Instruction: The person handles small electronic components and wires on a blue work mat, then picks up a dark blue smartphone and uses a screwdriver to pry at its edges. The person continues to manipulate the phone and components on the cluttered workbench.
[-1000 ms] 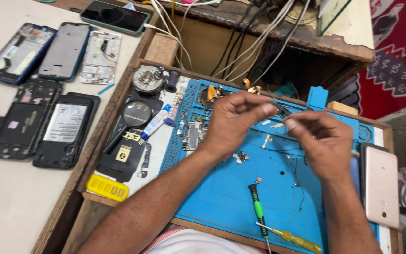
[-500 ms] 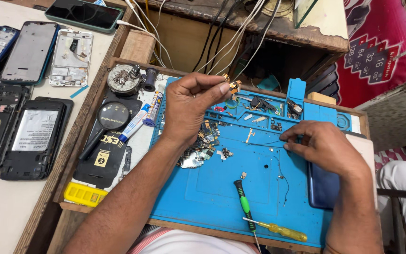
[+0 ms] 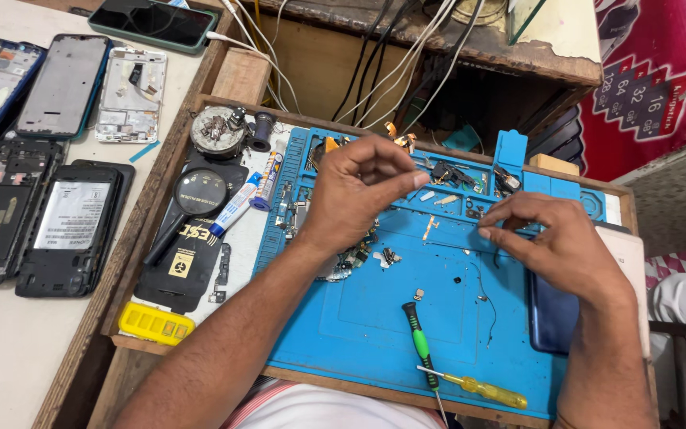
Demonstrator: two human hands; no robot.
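My left hand [image 3: 355, 195] hovers over the upper middle of a blue repair mat [image 3: 406, 334], thumb and forefinger pinched on a small part too tiny to identify. My right hand [image 3: 557, 250] is lower and to the right, its fingertips pinched together just above the mat. What they hold, if anything, does not show. The hands are apart. A small circuit board [image 3: 351, 260] lies under my left wrist. A dark blue phone [image 3: 553, 318] lies beneath my right palm, and a thin black wire [image 3: 487, 298] rests on the mat.
A green screwdriver [image 3: 418, 342] and a yellow one [image 3: 478, 389] lie at the mat's front. A magnifier [image 3: 200, 192], glue tube [image 3: 236, 205] and yellow box [image 3: 156, 322] sit to the left. Several opened phones [image 3: 65, 218] cover the left table. Cables [image 3: 406, 56] hang behind.
My left hand has dropped from the mat's back edge toward its middle, still pinched. My right hand has shifted slightly left, closing the gap to the left one.
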